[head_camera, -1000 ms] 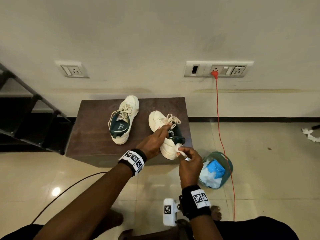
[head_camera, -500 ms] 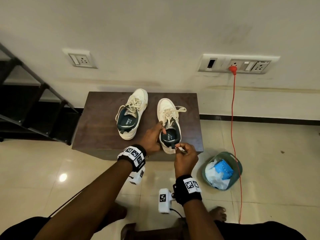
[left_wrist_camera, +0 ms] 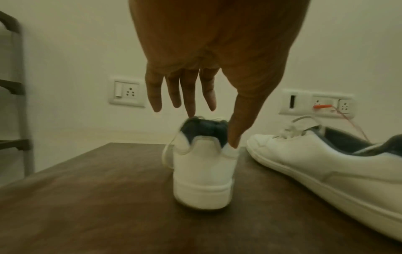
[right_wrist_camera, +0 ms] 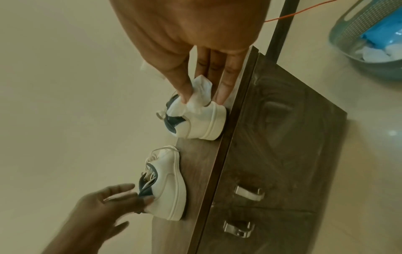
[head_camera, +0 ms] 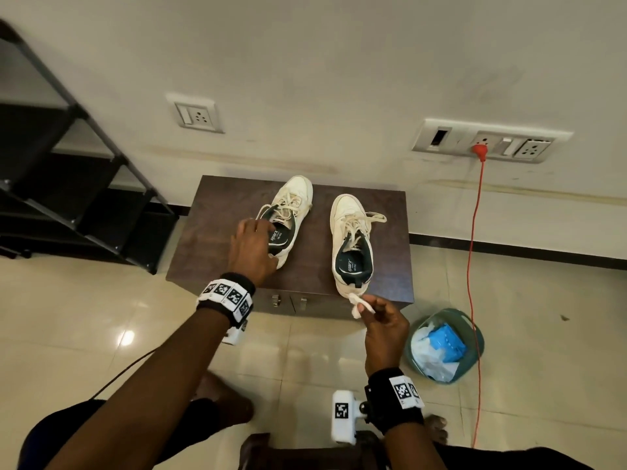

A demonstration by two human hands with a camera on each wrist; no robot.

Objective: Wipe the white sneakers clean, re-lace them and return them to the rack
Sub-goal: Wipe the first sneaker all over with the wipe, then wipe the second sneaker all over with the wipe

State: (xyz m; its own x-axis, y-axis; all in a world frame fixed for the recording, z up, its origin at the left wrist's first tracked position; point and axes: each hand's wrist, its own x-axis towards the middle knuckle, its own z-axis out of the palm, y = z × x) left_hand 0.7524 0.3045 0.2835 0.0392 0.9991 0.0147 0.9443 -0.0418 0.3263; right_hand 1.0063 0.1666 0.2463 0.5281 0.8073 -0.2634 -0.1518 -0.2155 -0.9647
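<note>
Right hand [head_camera: 383, 329]: thumb and fingers pinch a crumpled white wipe [head_camera: 360, 306]; the other fingers are straight, per the right wrist view. The wipe sits at the heel of the right sneaker [head_camera: 351, 239]; whether it touches the heel is hard to tell.

Left hand [head_camera: 252, 247]: fingers spread and mostly straight, reaching over the heel end of the left sneaker [head_camera: 288, 215]. In the left wrist view the thumb [left_wrist_camera: 237, 127] lies against the heel collar and a fingertip meets its top edge. No closed grip, contact only.

Both sneakers stand upright on the dark wooden cabinet [head_camera: 210, 252], toes toward the wall, heels toward the near edge. They are side by side, apart, not touching. The right sneaker's heel is right at the near edge. Laces are loose on both, with ends trailing off the right one toward the right. The insoles are dark with white print.

Black rack [head_camera: 68, 184] stands on the floor at left, just beside the cabinet. Teal basket [head_camera: 475, 334] on the floor near right holds a blue pack and white wipes. Orange cord [head_camera: 473, 249] runs from a wall socket down past the basket.
</note>
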